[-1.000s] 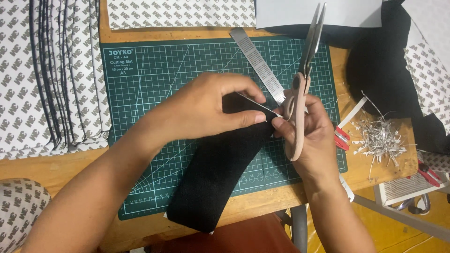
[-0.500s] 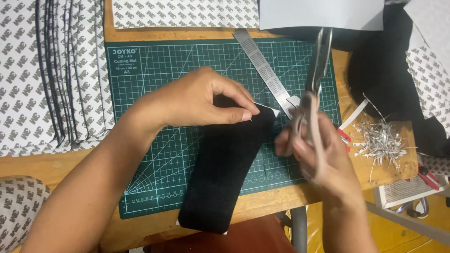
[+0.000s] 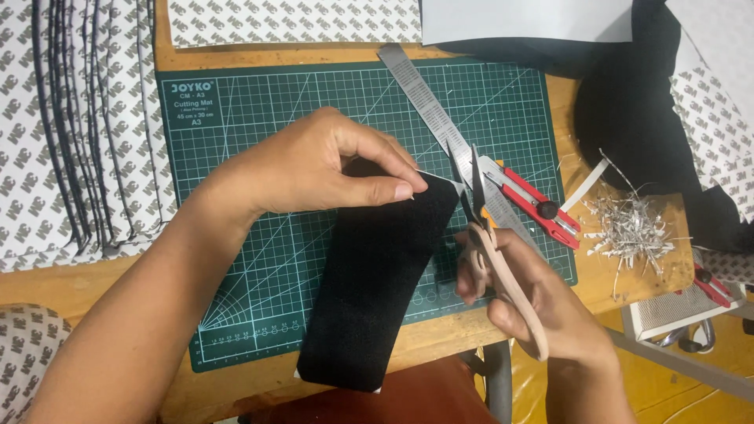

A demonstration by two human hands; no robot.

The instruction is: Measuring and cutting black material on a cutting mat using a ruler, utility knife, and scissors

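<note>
The left hand pinches the upper corner of a black fabric strip between thumb and fingers, closed on it. The strip lies on the green cutting mat, its long axis running from the upper right near the hand down to the lower left, where its end hangs over the front edge of the wooden table. The right hand is curled around the pinkish handles of scissors, whose blades point up and away, just beside the strip's upper right corner. A metal ruler and a red box cutter lie on the mat close behind, with paper scraps to the right.
</note>
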